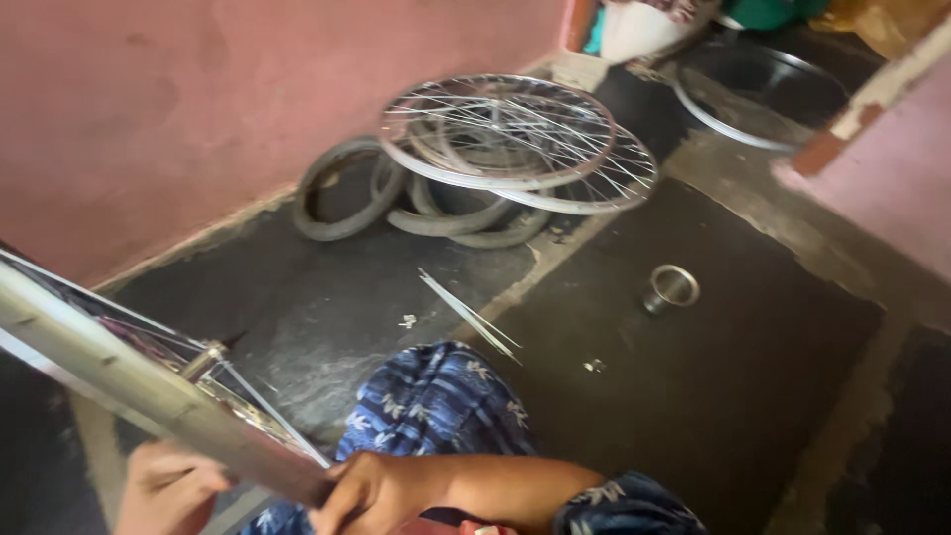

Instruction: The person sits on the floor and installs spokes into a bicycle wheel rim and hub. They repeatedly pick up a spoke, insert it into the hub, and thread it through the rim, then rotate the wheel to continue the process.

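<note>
The person's left hand [168, 487] and right hand [371, 490] both grip the near-left wheel rim [119, 381], bracing it over the knee so its spokes [253, 401] stay reachable, while loose spokes [471, 317] lie on the floor [693, 396] by stacked wheels [515, 144]

Left hand [168, 487], right hand [369, 490] — both clenched

Shiny metal wheel rim [149, 391], matt rubber tyres [342, 198], rough stone floor [693, 396]
</note>
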Available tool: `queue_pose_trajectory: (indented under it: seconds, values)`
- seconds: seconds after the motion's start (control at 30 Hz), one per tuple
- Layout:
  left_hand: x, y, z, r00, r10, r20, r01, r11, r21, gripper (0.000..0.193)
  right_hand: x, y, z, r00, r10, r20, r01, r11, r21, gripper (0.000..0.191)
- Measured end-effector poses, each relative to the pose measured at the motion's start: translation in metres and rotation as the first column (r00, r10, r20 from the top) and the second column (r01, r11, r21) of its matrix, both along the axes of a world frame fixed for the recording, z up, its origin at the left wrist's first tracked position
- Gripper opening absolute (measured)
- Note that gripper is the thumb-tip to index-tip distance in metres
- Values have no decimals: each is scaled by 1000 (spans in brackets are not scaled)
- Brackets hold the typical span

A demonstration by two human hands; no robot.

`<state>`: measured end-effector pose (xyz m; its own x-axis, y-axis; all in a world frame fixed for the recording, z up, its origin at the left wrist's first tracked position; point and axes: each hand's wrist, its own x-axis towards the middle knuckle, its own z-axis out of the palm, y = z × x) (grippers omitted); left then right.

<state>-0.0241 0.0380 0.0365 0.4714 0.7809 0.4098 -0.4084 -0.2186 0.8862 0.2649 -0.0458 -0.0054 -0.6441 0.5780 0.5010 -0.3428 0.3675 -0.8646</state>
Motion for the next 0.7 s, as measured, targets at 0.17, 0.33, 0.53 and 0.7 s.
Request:
queue_pose_trajectory:
  seconds: [0.17,0.33,0.53,0.7]
  values:
    - [37,-8,15,997,61,-45,-65,995,-82,38,18,4,62,990,138,27,-133,982,-133,11]
    - [61,-27,49,991,90,-95,-98,991,-86,27,24,1,108,974,224,18,-220,965,-141,8]
    - [70,-35,74,993,71,89,-61,992,-114,16,50,5,137,952,-302,48,304,952,-40,10]
    - [70,-32,74,992,111,62,-105,990,-98,16,34,3,165,729,-681,58,667,727,162,17]
